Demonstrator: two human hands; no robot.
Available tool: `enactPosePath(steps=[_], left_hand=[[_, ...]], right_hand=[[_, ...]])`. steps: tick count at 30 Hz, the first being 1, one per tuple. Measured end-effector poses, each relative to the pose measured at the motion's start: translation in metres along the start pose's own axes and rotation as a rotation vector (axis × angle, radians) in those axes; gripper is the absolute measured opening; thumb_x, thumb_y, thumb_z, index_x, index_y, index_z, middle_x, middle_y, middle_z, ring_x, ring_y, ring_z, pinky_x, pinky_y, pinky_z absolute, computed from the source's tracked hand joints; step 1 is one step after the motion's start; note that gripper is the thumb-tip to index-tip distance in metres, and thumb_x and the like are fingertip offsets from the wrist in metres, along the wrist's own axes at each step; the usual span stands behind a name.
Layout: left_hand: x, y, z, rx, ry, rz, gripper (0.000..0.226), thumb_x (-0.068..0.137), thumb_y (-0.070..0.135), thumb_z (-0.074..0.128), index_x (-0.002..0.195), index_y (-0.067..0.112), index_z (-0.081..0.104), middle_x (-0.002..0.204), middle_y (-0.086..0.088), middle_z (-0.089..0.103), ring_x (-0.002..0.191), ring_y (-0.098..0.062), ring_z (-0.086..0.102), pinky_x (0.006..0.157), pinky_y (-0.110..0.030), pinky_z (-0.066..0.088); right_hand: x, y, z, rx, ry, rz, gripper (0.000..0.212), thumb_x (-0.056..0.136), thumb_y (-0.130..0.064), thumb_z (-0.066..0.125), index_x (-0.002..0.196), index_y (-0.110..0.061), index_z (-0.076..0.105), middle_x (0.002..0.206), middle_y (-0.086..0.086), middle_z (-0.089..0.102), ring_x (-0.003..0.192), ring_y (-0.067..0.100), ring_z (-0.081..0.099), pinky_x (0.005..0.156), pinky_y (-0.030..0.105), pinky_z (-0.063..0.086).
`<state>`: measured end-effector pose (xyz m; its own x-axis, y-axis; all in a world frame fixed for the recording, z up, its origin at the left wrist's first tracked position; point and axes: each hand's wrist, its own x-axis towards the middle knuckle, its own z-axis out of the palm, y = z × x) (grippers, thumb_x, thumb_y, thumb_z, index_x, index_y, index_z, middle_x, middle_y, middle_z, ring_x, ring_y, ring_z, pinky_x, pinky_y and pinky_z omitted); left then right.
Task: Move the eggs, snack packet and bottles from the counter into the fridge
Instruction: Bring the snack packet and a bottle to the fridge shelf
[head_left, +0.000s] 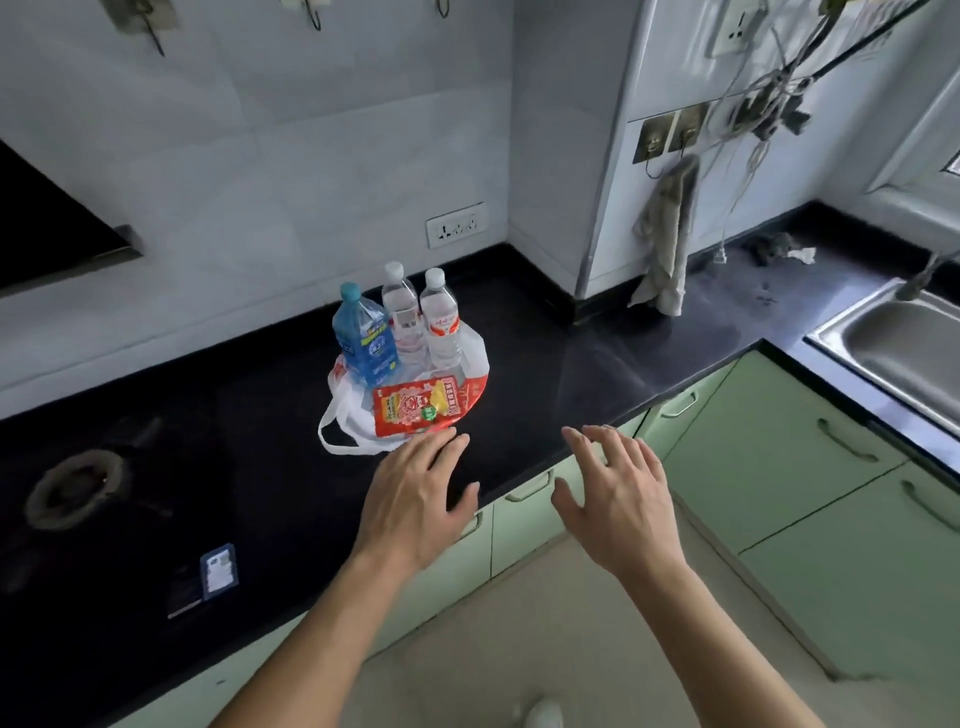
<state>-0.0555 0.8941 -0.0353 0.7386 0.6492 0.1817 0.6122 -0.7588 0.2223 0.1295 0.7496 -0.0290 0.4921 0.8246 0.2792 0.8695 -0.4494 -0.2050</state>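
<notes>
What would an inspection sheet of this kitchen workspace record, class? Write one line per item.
Surface: black stone counter, dusty.
Job's things: blue-tinted plastic bottle, two clear plastic water bottles, red snack packet, all on a white plastic bag; eggs not seen.
Clutter: grey rag, small card.
Grippers: left hand and right hand open, empty.
Cables: tangled wires on wall.
Surroundings: steel sink, green cabinets, hanging towel; fridge not seen.
</notes>
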Motion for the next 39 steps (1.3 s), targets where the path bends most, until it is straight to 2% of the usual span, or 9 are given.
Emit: enactPosePath(steps=[8, 14, 20, 25, 31, 36, 39], left_hand=[[0.053, 0.003, 0.026, -0.006, -0.008, -0.103, 0.058, 0.089, 0.047, 0.045, 0.134, 0.014, 0.059, 0.136, -0.002, 0.061, 0.126, -0.020, 0.054, 0.106, -0.035, 0.043], [0.075, -0.019, 0.041, -0.015, -0.030, -0.177, 0.057, 0.089, 0.047, 0.046, 0.135, 0.014, 0.057, 0.137, -0.004, 0.059, 0.127, -0.023, 0.054, 0.105, -0.040, 0.046], [0.109, -0.052, 0.049, -0.059, -0.010, -0.252, 0.059, 0.089, 0.049, 0.046, 0.138, 0.016, 0.053, 0.139, -0.001, 0.057, 0.129, -0.019, 0.052, 0.103, -0.041, 0.048], [0.125, -0.082, 0.052, -0.090, 0.008, -0.291, 0.060, 0.090, 0.052, 0.045, 0.140, 0.019, 0.051, 0.140, 0.002, 0.056, 0.128, -0.015, 0.052, 0.103, -0.037, 0.046], [0.132, -0.101, 0.055, -0.067, 0.022, -0.354, 0.055, 0.089, 0.043, 0.063, 0.137, 0.015, 0.056, 0.136, -0.002, 0.060, 0.125, -0.018, 0.056, 0.100, -0.036, 0.048], [0.144, -0.115, 0.066, -0.053, -0.056, -0.353, 0.057, 0.091, 0.045, 0.060, 0.140, 0.017, 0.053, 0.140, -0.003, 0.058, 0.128, -0.019, 0.054, 0.104, -0.038, 0.048], [0.151, -0.127, 0.073, -0.058, -0.126, -0.353, 0.059, 0.092, 0.048, 0.056, 0.143, 0.019, 0.049, 0.144, -0.001, 0.054, 0.132, -0.018, 0.050, 0.108, -0.039, 0.045]], right_hand=[[0.072, 0.044, 0.034, 0.047, -0.082, -0.093, 0.053, 0.085, -0.038, 0.061, 0.133, -0.016, 0.058, 0.126, 0.004, 0.062, 0.123, 0.028, 0.056, 0.106, 0.047, 0.041], [0.114, 0.035, 0.062, 0.098, -0.155, -0.150, 0.052, 0.085, -0.039, 0.055, 0.132, -0.016, 0.058, 0.126, 0.004, 0.062, 0.124, 0.027, 0.056, 0.106, 0.047, 0.041], [0.172, 0.023, 0.084, 0.108, -0.150, -0.207, 0.052, 0.084, -0.037, 0.061, 0.132, -0.016, 0.060, 0.126, 0.005, 0.063, 0.122, 0.028, 0.057, 0.104, 0.051, 0.043], [0.213, 0.000, 0.099, 0.113, -0.172, -0.266, 0.053, 0.085, -0.038, 0.066, 0.133, -0.016, 0.059, 0.127, 0.005, 0.063, 0.123, 0.029, 0.057, 0.105, 0.051, 0.044], [0.238, -0.011, 0.114, 0.143, -0.228, -0.294, 0.055, 0.090, -0.049, 0.047, 0.134, -0.017, 0.057, 0.128, 0.004, 0.063, 0.123, 0.028, 0.057, 0.105, 0.054, 0.044], [0.258, -0.009, 0.132, 0.174, -0.288, -0.278, 0.053, 0.087, -0.041, 0.066, 0.134, -0.018, 0.058, 0.128, 0.005, 0.063, 0.122, 0.030, 0.058, 0.104, 0.054, 0.046], [0.270, -0.004, 0.143, 0.227, -0.380, -0.250, 0.058, 0.087, -0.042, 0.069, 0.138, -0.020, 0.054, 0.132, 0.005, 0.061, 0.122, 0.029, 0.057, 0.100, 0.050, 0.049]])
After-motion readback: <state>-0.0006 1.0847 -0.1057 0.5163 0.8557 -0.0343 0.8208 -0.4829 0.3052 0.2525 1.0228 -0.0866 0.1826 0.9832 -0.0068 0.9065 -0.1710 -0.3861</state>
